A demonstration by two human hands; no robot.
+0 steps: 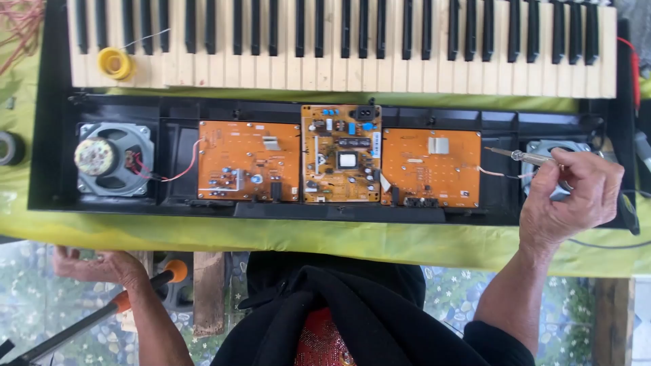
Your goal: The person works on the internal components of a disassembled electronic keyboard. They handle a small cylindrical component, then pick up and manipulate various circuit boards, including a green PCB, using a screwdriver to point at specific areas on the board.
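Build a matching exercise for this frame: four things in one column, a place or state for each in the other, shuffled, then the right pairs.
Things:
1. right hand
2. left hand
3. yellow spool
4. left speaker

Places or states:
A. lies on the white keys
B. holds a soldering iron over the right speaker
C. sits at the case's left end, red wires attached
D. below the table edge, by an orange-handled tool

Pairs: 1-B, 2-D, 3-A, 4-C
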